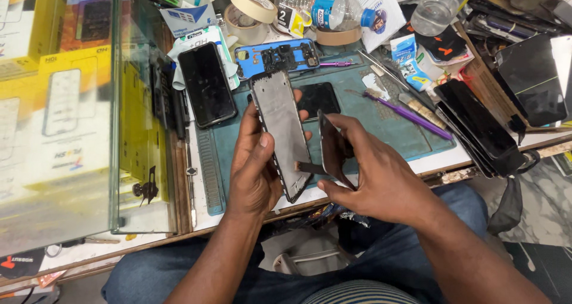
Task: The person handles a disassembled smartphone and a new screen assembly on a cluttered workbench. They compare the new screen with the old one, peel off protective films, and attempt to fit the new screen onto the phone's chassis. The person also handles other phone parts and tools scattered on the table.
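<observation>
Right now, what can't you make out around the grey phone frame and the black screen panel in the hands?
Head view only:
- Grey phone frame: back face hidden; left hand covers one edge.
- Black screen panel: seen edge-on, face unreadable; right hand covers its lower part.
- Thin flex strip between them: ends hidden.

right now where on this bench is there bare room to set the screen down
The clearest patch is the teal mat between the small black panel and the purple tool, just beyond the right hand. A narrow strip of white bench edge lies below the mat. The back row by the tape rolls and the screen stack are crowded.
</observation>
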